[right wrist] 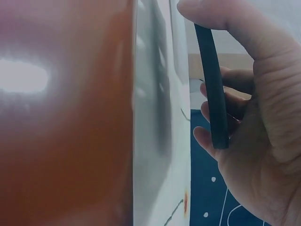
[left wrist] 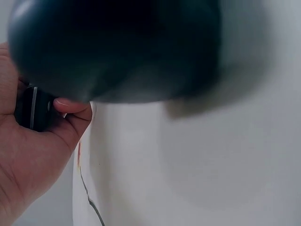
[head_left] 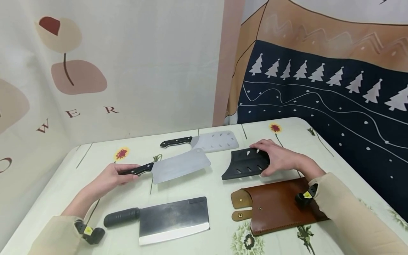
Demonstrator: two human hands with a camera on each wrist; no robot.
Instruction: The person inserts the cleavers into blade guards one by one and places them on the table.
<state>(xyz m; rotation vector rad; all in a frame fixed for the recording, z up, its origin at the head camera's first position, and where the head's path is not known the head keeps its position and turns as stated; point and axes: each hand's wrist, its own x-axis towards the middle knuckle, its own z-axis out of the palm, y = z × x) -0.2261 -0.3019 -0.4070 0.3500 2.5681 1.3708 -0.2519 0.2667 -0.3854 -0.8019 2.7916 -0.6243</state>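
My left hand [head_left: 109, 179] grips the black riveted handle of a cleaver [head_left: 180, 165], whose plain grey blade points right above the table. In the left wrist view the handle [left wrist: 36, 108] sits between thumb and fingers of the left hand [left wrist: 35, 160], while a dark rounded shape covers the top. My right hand [head_left: 278, 157] holds a black slotted blade sheath [head_left: 243, 164] by its right end, its open side toward the cleaver's tip, a gap between them. Edge-on in the right wrist view, the sheath [right wrist: 214, 89] lies between the thumb and fingers of the right hand [right wrist: 263, 122].
Behind lies another cleaver [head_left: 176, 142] in a translucent slotted sheath [head_left: 220, 141]. In front is a larger cleaver [head_left: 173, 217] with a dark ribbed handle. A brown leather sheath [head_left: 283, 203] with two snap tabs lies under the right forearm. The floral tablecloth [head_left: 223, 244] covers the table.
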